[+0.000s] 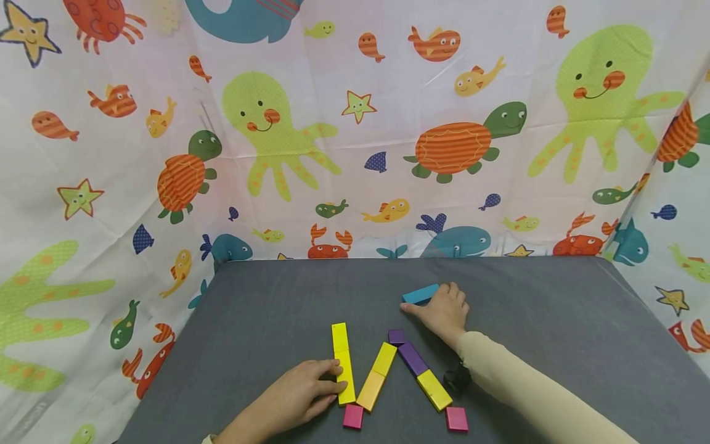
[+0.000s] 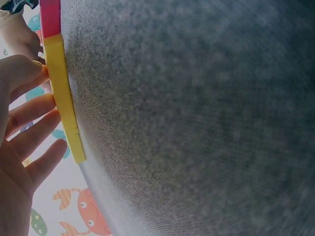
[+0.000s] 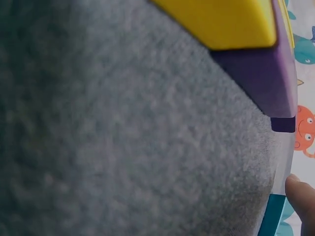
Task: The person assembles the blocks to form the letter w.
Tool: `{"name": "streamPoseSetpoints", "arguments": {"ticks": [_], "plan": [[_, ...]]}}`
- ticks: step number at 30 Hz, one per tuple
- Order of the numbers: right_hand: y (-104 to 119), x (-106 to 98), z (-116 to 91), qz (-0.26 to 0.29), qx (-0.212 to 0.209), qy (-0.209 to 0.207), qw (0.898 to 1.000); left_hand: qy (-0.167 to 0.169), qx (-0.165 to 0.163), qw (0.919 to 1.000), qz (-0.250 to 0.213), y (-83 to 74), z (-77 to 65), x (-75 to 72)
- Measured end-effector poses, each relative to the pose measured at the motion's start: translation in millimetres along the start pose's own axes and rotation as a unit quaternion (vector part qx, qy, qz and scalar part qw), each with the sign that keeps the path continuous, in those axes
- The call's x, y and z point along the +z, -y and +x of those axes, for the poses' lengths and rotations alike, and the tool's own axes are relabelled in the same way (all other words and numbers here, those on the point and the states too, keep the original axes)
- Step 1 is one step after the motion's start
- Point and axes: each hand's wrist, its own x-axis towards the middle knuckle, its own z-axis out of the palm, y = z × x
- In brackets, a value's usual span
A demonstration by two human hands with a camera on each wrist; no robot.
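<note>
My right hand (image 1: 444, 311) pinches a blue block (image 1: 420, 294) lying at the back of the grey tabletop, thumb near one end and fingers at the other. In the right wrist view, only the thumb (image 3: 301, 201) shows beside that blue block (image 3: 271, 216). At the left, my left hand (image 1: 302, 391) rests its fairly straight fingertips against the yellow blocks (image 1: 344, 367), which stand end to end in a line. A pink block (image 1: 352, 417) sits at their near end. Slanting from there are a yellow block (image 1: 384, 357) and an orange-yellow block (image 1: 370, 390).
Right of these, a small purple block (image 1: 396, 337), a longer purple block (image 1: 413, 359), a yellow block (image 1: 434, 390) and a pink block (image 1: 457, 419) form another slanted line. A dark wrist strap (image 1: 457, 378) is beside it. Sea-animal cloth (image 1: 355, 135) hangs behind the table.
</note>
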Motion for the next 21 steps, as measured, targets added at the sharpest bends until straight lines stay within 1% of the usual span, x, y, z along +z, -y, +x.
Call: {"name": "streamPoseSetpoints", "arguments": {"ticks": [5, 11, 17, 21], "plan": [[0.6, -0.3, 0.6, 0.002, -0.005, -0.006, 1.0, 0.009, -0.009, 0.9999, -0.005, -0.5, 0.4, -0.2], [-0.3, -1.7, 1.4, 0.002, -0.009, -0.006, 1.0, -0.008, 0.002, 1.0, 0.003, -1.0, -0.5, -0.2], [-4.5, -3.1, 3.2, -0.008, -0.016, -0.012, 1.0, -0.004, 0.001, 1.0, 0.0, -0.8, -0.5, -0.9], [-9.3, -6.7, 4.5, -0.001, -0.028, -0.017, 0.999, -0.007, 0.002, 1.0, 0.0, -1.3, -0.8, -0.4]]}}
